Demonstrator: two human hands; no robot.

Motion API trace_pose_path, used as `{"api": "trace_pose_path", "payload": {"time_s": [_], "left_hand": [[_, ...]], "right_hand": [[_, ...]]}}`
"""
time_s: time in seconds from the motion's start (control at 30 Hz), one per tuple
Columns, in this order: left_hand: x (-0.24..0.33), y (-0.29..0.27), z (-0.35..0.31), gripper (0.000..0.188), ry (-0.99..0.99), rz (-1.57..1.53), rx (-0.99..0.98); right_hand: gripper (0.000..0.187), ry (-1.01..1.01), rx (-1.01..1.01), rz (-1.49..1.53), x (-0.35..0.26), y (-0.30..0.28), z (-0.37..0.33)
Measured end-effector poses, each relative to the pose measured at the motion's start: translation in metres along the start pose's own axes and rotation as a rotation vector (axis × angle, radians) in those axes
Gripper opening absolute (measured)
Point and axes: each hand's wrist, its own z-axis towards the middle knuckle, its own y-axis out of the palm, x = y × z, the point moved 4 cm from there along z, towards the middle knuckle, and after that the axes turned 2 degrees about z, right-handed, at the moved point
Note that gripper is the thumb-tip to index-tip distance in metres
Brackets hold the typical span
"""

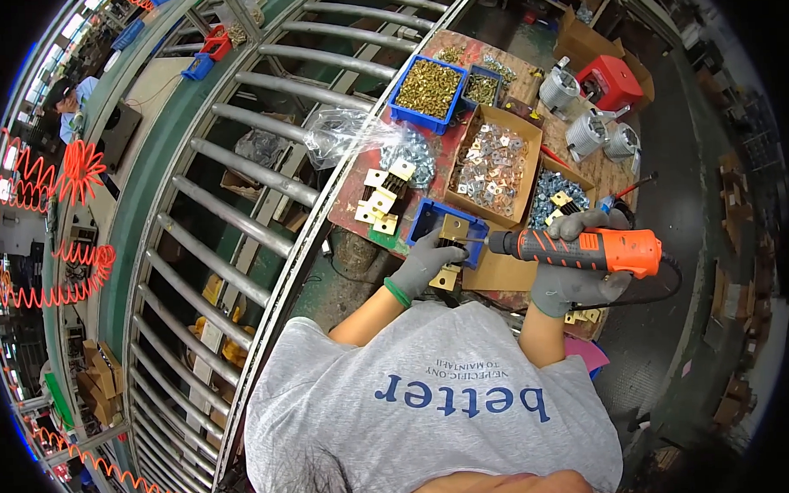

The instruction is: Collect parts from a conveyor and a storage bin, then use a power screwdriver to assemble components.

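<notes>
My left hand [425, 263], in a grey glove with a green cuff, grips a block with brass-coloured end plates [453, 228] and a dark middle. My right hand [568, 286], gloved too, is wrapped around an orange and black power screwdriver [586, 250]. The tool lies sideways with its bit pointing left at the block; whether the tip touches a screw is too small to tell. Just beyond the block sits a blue bin [426, 218], partly covered by it. Several similar brass-plated blocks [381, 199] stand grouped at the far left of my left hand.
A cardboard box of flat metal pieces [496, 160], a blue bin of brass-coloured fasteners [426, 91] and a box of grey fasteners [553, 191] crowd the worktable. White cylindrical parts [586, 134] and a red device [610, 81] stand farther right. A roller conveyor [248, 169] runs along the left.
</notes>
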Motion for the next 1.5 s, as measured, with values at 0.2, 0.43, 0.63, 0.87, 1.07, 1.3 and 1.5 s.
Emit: {"api": "trace_pose_path", "payload": {"time_s": [0.2,0.43,0.63,0.87,1.07,1.3,1.5], "left_hand": [[0.001,0.002,-0.003,0.045,-0.055,-0.06,-0.016],[0.001,0.0,-0.002,0.044,-0.016,-0.043,-0.02],[0.0,-0.001,0.002,0.039,0.063,0.149,0.021],[-0.013,-0.013,0.013,0.036,0.093,0.309,0.117],[-0.017,-0.028,0.007,0.033,-0.044,0.097,0.263],[0.005,-0.005,0.006,0.025,-0.205,-0.167,0.086],[0.005,-0.003,0.01,0.021,-0.212,-0.346,0.125]], "right_hand": [[0.072,-0.005,0.019,-0.014,-0.003,-0.002,0.0],[0.073,0.01,-0.066,-0.021,0.0,0.003,-0.004],[0.076,0.09,-0.189,-0.002,0.008,-0.003,-0.003],[0.076,0.036,-0.089,0.029,0.02,-0.016,-0.006],[0.075,-0.066,0.066,-0.171,0.041,-0.039,-0.014],[0.072,-0.055,0.039,-0.161,0.046,-0.043,-0.019],[0.071,-0.015,0.06,-0.044,0.019,-0.033,-0.012]]}}
